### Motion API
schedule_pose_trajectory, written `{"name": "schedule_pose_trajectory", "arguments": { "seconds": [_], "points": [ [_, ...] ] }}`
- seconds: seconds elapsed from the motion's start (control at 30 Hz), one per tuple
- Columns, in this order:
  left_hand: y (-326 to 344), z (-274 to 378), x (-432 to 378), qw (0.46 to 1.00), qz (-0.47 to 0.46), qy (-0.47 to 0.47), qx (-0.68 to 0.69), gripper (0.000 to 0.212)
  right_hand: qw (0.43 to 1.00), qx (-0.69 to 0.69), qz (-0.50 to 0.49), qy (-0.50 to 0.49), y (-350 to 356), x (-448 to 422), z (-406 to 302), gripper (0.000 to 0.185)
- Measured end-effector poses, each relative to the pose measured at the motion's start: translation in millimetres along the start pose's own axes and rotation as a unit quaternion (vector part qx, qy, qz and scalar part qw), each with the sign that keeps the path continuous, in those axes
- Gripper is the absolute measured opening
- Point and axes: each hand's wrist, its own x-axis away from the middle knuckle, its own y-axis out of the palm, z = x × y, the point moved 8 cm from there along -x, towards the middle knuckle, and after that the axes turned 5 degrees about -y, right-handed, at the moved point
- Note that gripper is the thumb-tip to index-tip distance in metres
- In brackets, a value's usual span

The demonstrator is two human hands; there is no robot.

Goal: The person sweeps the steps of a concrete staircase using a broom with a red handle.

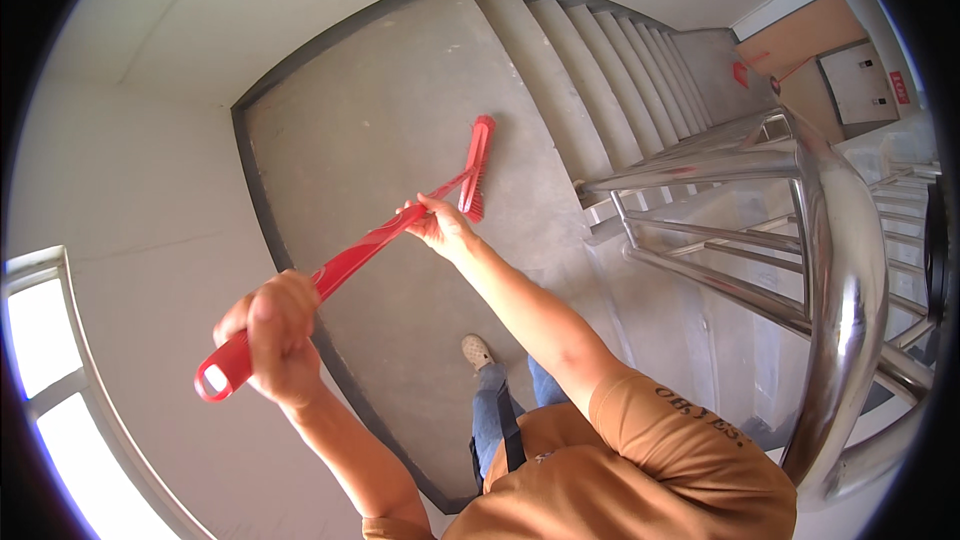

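A red broom runs slantwise from near my left side to the landing floor. My left hand (279, 334) is wrapped round the top of its handle (360, 249), just below the hanging hole at the end. Farther down the same handle, my right hand (444, 226) grips it with the thumb on top. The red broom head (475, 165), with red bristles along its right side, is at the grey concrete landing (360, 127). Whether the bristles press on the floor I cannot tell.
Concrete steps (577, 67) begin at the landing's right edge. A stainless steel railing (840, 240) stands close on my right. At left are a white wall (150, 187) and a bright window (45, 337). On the far floor lies a red dustpan-like object (740, 75).
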Motion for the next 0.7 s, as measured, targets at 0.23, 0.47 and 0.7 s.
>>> {"name": "schedule_pose_trajectory", "arguments": {
  "seconds": [0.23, 0.47, 0.7],
  "points": [
    [-51, 17, 26, 0.996, 0.083, -0.024, 0.029, 0.034, 0.987, 0.136, 0.086, -0.019, -9, 60, 18, 0.016],
    [-54, -65, 54, 0.967, 0.156, -0.190, 0.067, 0.034, 0.962, 0.132, 0.238, 0.028, -121, 80, 12, 0.016],
    [-54, -32, 23, 0.991, 0.082, -0.110, 0.008, 0.034, 0.982, 0.105, 0.109, 0.109, -62, 7, 45, 0.016]
  ]
}}
